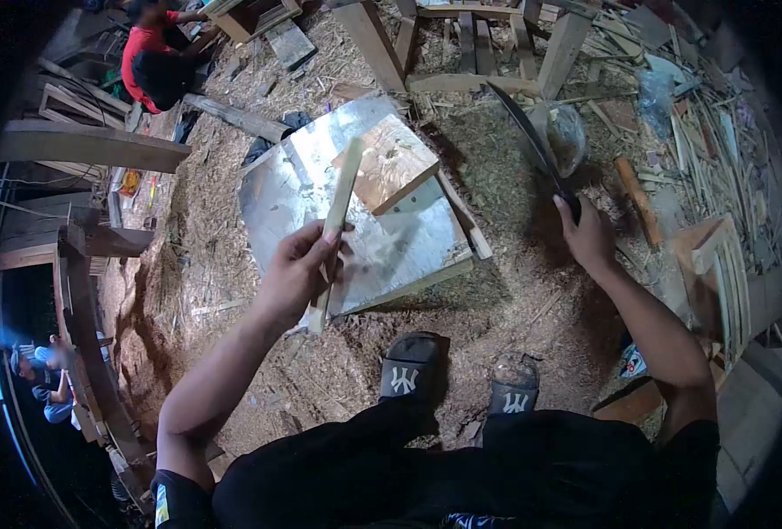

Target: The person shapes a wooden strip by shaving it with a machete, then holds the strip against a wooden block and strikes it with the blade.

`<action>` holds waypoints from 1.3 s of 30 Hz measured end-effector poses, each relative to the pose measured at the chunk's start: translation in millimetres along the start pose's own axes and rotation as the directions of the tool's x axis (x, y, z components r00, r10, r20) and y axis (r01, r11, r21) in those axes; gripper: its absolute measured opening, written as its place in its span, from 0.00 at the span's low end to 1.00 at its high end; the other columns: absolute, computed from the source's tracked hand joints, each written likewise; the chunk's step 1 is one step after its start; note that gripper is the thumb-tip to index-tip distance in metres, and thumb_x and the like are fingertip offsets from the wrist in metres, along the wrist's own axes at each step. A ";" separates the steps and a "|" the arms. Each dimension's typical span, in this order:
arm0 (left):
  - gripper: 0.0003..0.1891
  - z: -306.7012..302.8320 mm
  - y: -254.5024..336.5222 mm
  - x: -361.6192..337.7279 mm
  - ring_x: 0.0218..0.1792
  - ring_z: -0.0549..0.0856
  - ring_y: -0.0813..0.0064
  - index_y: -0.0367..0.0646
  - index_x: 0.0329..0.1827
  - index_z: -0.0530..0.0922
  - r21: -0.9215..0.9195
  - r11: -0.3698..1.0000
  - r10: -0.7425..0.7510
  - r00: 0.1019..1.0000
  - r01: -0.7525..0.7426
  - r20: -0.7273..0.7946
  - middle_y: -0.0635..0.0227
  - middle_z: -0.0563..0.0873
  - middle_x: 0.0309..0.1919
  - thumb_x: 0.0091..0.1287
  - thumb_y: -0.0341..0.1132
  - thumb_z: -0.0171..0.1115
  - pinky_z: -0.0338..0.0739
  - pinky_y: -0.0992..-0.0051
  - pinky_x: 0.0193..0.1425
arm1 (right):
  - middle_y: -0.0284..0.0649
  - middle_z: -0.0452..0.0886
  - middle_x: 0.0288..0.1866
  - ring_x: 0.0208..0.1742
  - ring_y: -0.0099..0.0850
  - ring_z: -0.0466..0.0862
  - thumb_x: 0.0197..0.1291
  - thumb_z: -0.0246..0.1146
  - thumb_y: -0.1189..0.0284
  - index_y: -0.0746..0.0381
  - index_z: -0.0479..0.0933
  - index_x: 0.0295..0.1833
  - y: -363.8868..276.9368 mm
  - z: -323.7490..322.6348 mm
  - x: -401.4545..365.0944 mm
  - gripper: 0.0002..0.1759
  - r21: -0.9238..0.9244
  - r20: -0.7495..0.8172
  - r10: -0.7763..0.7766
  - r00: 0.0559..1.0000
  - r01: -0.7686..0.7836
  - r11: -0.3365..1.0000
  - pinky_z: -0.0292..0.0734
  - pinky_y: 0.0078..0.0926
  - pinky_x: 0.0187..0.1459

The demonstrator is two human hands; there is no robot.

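The left hand (298, 264) is closed around a pale wooden strip (342, 189), holding it at the lower half, above the near edge of the metal sheet (294, 189). The long axis of the strip points away from the person, and its far end is over the middle of the sheet. The strip looks flat, thin and light in colour. The right hand (589, 238) grips a dark knife (527, 132) (long, slightly curved blade) to the right of the sheet, well apart from the strip. A wooden block (391, 163) lies on the sheet.
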State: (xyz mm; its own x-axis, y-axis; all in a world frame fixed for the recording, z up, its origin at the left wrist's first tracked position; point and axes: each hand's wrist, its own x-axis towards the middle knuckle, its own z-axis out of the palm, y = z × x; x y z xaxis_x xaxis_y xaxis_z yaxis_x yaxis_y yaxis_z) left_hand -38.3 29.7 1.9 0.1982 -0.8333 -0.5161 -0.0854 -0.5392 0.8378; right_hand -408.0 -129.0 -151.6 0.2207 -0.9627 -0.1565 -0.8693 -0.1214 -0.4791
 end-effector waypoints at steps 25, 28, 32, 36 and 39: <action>0.15 83.9 27.2 63.8 0.45 0.86 0.72 0.33 0.56 0.77 -0.443 0.896 -0.003 0.998 0.027 0.056 0.63 0.85 0.46 0.72 0.33 0.62 0.83 0.71 0.59 | 0.39 0.84 0.34 0.32 0.23 0.84 0.76 0.52 0.53 0.66 0.78 0.56 -75.2 -31.0 -57.8 0.26 0.922 0.363 -0.329 0.872 -0.286 0.260 0.82 0.23 0.35; 0.16 94.6 24.9 70.3 0.46 0.85 0.72 0.33 0.56 0.77 -0.442 0.897 0.039 0.994 0.008 0.098 0.63 0.84 0.47 0.72 0.34 0.63 0.82 0.70 0.61 | 0.40 0.84 0.34 0.31 0.25 0.85 0.75 0.52 0.50 0.67 0.74 0.59 -61.6 -16.0 -51.2 0.29 0.918 0.304 -0.322 0.897 -0.185 0.351 0.84 0.26 0.35; 0.13 117.2 30.1 73.0 0.44 0.86 0.73 0.32 0.52 0.78 -0.447 0.893 0.094 0.992 -0.047 0.084 0.65 0.84 0.44 0.72 0.34 0.63 0.84 0.71 0.58 | 0.39 0.83 0.30 0.30 0.26 0.85 0.73 0.58 0.58 0.67 0.79 0.47 -45.1 -30.5 -57.9 0.20 0.869 0.479 -0.267 0.836 -0.495 0.009 0.84 0.27 0.34; 0.16 138.4 31.1 78.8 0.47 0.87 0.69 0.32 0.56 0.75 -0.417 0.908 0.101 0.989 -0.047 0.107 0.60 0.84 0.46 0.74 0.36 0.60 0.84 0.71 0.58 | 0.39 0.83 0.31 0.30 0.26 0.84 0.72 0.61 0.64 0.69 0.81 0.44 -25.0 -19.4 -62.0 0.16 0.961 0.238 -0.248 0.939 -0.265 -0.081 0.84 0.26 0.35; 0.26 156.2 48.2 77.6 0.48 0.86 0.64 0.35 0.65 0.70 -0.380 0.922 0.138 0.980 -0.074 0.143 0.54 0.82 0.50 0.78 0.51 0.50 0.82 0.73 0.56 | 0.40 0.83 0.34 0.35 0.30 0.85 0.70 0.61 0.71 0.72 0.78 0.52 -3.0 -18.2 -53.0 0.14 0.987 0.152 -0.116 0.982 -0.156 -0.030 0.84 0.30 0.39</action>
State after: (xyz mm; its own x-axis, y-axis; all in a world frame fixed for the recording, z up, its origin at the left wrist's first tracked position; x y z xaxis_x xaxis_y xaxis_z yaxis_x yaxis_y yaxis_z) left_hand -179.6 -80.0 -25.5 0.0425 -0.9085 -0.4158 0.2773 -0.3891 0.8785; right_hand -425.2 -82.0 -126.1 0.3845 -0.8943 -0.2289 0.4280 0.3925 -0.8141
